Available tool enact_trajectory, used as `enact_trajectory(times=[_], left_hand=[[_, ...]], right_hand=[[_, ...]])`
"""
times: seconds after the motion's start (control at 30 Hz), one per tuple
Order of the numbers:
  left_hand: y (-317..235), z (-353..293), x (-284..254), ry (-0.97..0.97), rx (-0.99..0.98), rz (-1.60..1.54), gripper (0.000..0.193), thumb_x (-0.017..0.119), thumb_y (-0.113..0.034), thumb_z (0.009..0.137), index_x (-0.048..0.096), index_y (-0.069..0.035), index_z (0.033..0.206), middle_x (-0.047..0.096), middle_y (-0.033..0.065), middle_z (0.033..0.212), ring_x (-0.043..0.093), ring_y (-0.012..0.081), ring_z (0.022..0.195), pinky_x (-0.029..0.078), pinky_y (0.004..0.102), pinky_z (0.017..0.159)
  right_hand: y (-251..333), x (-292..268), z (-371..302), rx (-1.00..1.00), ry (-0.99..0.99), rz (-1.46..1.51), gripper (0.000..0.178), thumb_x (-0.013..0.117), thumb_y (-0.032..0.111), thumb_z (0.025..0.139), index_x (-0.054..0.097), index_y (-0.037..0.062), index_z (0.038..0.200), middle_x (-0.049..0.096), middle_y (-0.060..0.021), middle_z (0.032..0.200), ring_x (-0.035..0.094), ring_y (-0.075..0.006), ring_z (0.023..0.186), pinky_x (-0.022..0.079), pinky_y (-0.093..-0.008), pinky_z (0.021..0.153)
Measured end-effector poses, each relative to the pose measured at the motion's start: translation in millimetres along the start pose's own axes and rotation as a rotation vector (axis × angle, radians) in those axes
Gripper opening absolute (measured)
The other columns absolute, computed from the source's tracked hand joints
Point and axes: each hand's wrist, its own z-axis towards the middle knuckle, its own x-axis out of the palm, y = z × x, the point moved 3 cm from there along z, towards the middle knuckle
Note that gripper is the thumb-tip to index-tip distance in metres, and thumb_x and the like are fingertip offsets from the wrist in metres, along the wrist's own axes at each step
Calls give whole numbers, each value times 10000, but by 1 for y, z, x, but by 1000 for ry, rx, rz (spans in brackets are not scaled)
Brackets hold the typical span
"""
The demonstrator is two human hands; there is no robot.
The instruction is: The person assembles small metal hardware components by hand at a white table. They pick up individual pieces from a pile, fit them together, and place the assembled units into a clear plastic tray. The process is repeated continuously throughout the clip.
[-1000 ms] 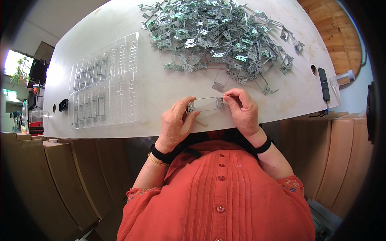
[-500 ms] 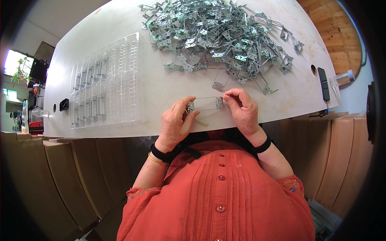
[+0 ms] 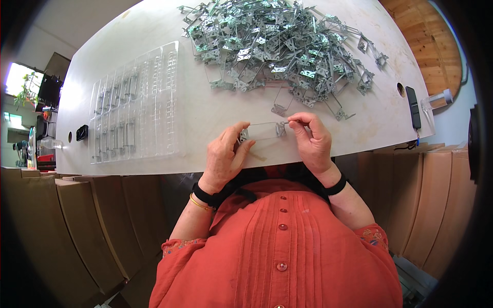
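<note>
Just above the table's near edge, I hold a small metal bracket frame (image 3: 280, 129), two stamped plates joined by thin wire rods. My left hand (image 3: 225, 154) is closed, with thumb and fingers pinching the frame's left plate. At the other end, my right hand (image 3: 311, 137) is closed in a pinch by the upper corner of the right plate, where a rod end seems to reach the fingertips. What exactly lies between those fingertips is too small to tell. Beyond my hands lies a large heap of similar metal bracket frames (image 3: 272, 46), with a loose one (image 3: 279, 109) at its near edge.
A clear plastic tray (image 3: 163, 102) on the left of the white table (image 3: 205, 113) holds several bracket frames in its left slots. A small black object (image 3: 81, 133) sits farther left. At right are a black phone-like device (image 3: 414, 108) and a clear container (image 3: 438, 100). Cardboard boxes (image 3: 87, 226) stand below.
My right hand has shifted slightly to the right, its fingertips a little farther from the right plate. My left hand and the frame have hardly moved.
</note>
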Motion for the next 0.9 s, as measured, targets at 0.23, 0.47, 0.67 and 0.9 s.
enact_trajectory(times=[0.23,0.47,0.67,0.9], left_hand=[[3,-1,2,-20,-18,-6,390,795,-48,941,682,-3,1311,577,52,854,488,128,650,449,282,612],[4,-1,2,-20,-32,-15,392,803,-57,942,682,-5,1311,564,44,849,482,125,657,453,280,617],[4,-1,2,-22,-38,-3,398,807,-56,939,681,-6,1313,552,40,846,476,126,658,449,278,616],[5,-2,3,-21,-34,-11,399,810,-60,941,679,-3,1313,564,39,853,478,120,658,445,276,612]], right_hand=[[7,-6,-7,63,95,20,127,728,-20,992,687,34,1100,740,-89,991,717,-190,856,563,-296,773],[6,-4,-5,10,94,-3,127,733,-14,991,685,36,1097,737,-85,976,720,-188,843,566,-295,757],[8,-4,-4,8,105,-15,126,742,-1,989,685,43,1092,731,-81,958,712,-188,826,561,-295,746],[9,-3,-4,-5,108,-33,114,748,7,989,683,43,1077,722,-72,936,694,-179,801,551,-293,731]])
